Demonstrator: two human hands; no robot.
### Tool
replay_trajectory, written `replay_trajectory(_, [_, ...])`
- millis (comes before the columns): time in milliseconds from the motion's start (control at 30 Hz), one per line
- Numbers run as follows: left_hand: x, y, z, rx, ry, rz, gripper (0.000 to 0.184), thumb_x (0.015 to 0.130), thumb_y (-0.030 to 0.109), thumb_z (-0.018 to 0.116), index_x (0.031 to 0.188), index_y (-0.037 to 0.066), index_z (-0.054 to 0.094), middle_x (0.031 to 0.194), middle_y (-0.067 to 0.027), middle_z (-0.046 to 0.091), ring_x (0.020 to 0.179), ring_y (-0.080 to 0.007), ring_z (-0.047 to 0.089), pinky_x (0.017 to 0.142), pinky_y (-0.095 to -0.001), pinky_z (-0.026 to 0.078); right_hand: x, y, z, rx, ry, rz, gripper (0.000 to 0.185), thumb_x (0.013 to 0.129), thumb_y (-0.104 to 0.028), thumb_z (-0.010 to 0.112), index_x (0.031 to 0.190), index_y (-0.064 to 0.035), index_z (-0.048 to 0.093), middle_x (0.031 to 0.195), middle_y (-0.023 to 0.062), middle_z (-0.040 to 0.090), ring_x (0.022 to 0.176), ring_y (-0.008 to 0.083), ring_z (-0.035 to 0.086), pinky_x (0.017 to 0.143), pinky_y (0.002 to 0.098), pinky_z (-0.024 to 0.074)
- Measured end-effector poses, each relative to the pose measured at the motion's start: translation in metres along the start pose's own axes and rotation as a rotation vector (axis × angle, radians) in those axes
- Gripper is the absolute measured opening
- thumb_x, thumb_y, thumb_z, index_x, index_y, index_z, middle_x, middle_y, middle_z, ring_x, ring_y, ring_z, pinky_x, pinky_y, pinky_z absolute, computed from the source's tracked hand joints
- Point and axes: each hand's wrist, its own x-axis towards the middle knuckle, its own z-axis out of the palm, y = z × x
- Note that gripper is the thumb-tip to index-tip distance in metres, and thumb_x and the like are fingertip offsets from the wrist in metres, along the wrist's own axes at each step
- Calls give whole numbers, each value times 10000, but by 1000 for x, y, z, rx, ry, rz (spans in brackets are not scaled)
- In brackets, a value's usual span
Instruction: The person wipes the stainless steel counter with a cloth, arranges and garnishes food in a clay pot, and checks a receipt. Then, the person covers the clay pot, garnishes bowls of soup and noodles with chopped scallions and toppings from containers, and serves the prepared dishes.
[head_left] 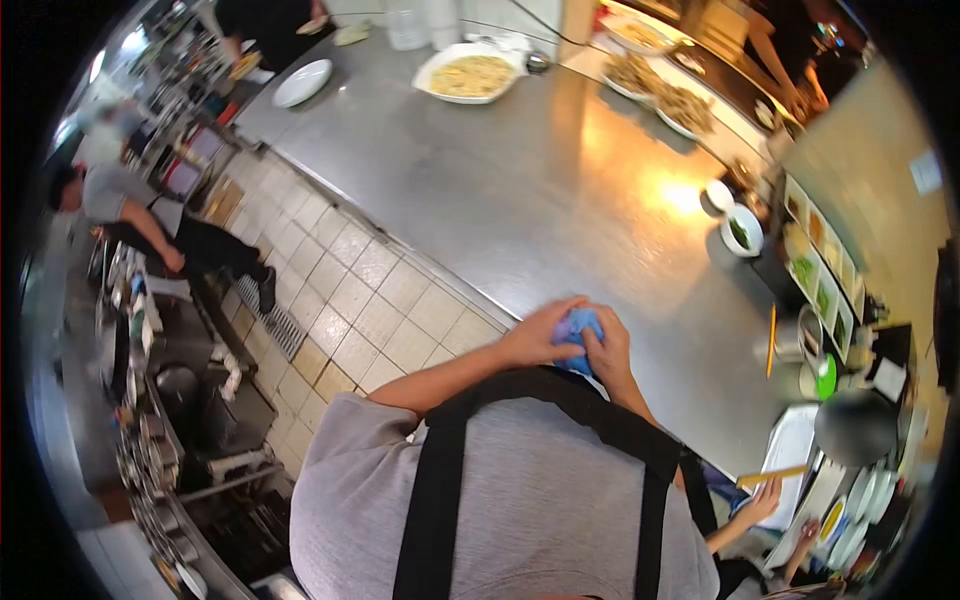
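A crumpled blue and violet cloth (578,338) is bunched between my two hands, close to my chest at the near edge of the steel counter (480,200). My left hand (540,335) is wrapped round its left side, with the thumb across the front. From the right, my right hand (610,350) presses its fingers and thumb into the cloth. Part of the cloth is hidden behind my fingers.
A dish of yellow food (470,78) and a white plate (303,83) stand at the far left. Small bowls (741,230) and garnish containers (822,270) line the right. One co-worker (150,215) stands left; another person's hand (766,500) holds a yellowish stick lower right.
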Motion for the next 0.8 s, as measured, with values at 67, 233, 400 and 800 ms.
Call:
replay_trajectory(67, [-9, 8, -4, -18, -54, -87, 626, 776, 245, 680, 1309, 56, 411, 1212, -158, 525, 1107, -268, 513, 956, -318, 390, -9, -6, 5, 151, -67, 291, 185, 844, -122, 545, 996, -26, 589, 997, 134, 604, 856, 241, 596, 746, 333, 461])
replay_trajectory(233, [-46, 64, -107, -37, -298, -132, 516, 827, 241, 642, 1246, 0, 464, 1087, -137, 601, 997, -214, 564, 904, -306, 420, -8, -49, 15, 747, 10, 553, 313, 921, -244, 485, 1003, 42, 583, 946, 132, 620, 819, 194, 589, 737, 319, 461])
replay_trajectory(400, [-106, 47, -180, -664, 10, -416, 406, 867, 324, 589, 1049, -40, 585, 1042, -96, 626, 883, -182, 598, 784, -322, 472, 2, -95, 32, 898, -267, 481, 355, 920, -293, 492, 1007, 34, 597, 900, 129, 629, 796, 195, 597, 734, 304, 480])
replay_trajectory(800, [-159, 5, -241, 408, -75, -344, 469, 861, 519, 492, 904, 95, 687, 776, -146, 648, 728, -277, 617, 705, -354, 480, 23, -95, 81, 417, -329, 291, 344, 924, -281, 479, 860, 13, 644, 759, 20, 600, 647, 102, 521, 600, 248, 415])
